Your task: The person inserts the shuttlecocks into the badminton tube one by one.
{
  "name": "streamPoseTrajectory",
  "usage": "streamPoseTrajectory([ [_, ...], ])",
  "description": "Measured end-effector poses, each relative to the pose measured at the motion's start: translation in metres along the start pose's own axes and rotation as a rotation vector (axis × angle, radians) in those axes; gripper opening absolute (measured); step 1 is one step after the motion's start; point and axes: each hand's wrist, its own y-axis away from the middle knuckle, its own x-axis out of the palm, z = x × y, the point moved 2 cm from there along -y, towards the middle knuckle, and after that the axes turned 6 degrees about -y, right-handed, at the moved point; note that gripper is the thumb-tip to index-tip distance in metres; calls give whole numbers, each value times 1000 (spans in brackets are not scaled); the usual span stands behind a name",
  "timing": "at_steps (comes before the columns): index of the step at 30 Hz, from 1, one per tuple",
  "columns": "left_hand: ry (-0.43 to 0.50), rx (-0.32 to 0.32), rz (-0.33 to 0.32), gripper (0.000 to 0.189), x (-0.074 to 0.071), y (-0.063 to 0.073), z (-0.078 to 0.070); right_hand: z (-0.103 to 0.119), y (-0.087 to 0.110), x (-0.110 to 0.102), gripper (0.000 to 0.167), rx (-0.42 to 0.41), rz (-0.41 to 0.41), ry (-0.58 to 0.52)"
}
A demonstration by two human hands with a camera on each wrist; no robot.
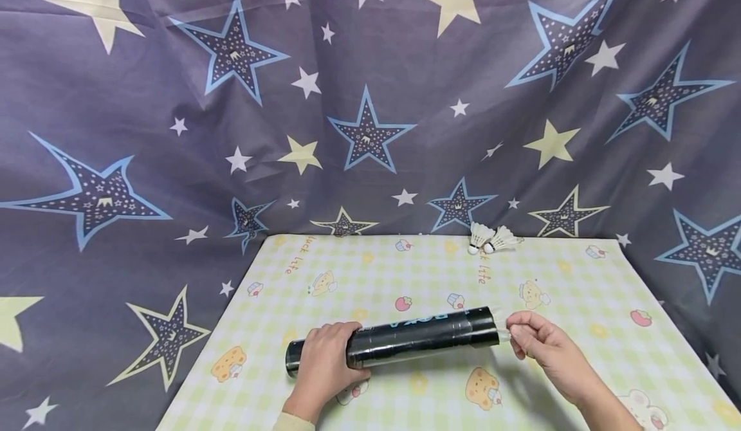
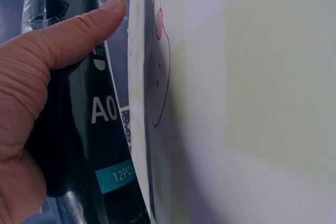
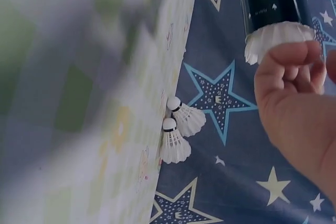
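Note:
A black shuttlecock tube [image 1: 417,338] lies across the air over the table, its right end slightly higher. My left hand [image 1: 329,360] grips it near its left end; the left wrist view shows the thumb [image 2: 89,32] laid over the tube's printed side. From the open right end pokes the white feather skirt of a shuttlecock [image 3: 278,38]. My right hand [image 1: 544,347] pinches the edge of those feathers between thumb and forefinger. The shuttlecock's cork end is hidden inside the tube.
Two white shuttlecocks [image 1: 489,238] lie side by side at the table's back edge, right of centre. A checked, cartoon-printed cloth [image 1: 370,276] covers the table. Behind it hangs a dark star-patterned curtain [image 1: 405,64].

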Motion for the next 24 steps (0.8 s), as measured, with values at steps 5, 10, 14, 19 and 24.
streamPoseTrajectory([
  [5,6,4,0,90,0,0,-1,-2,0,13,25,-31,-184,24],
  [10,5,12,-11,90,0,-1,-4,-5,-2,25,47,-20,-337,161],
  [14,28,2,10,89,1,-1,-4,-7,-3,30,54,14,-382,192],
  [19,44,-7,30,89,1,-2,-5,-7,-2,33,53,-6,-371,200],
  [24,28,3,11,89,1,-1,-4,-6,-2,34,51,-6,-358,227],
])
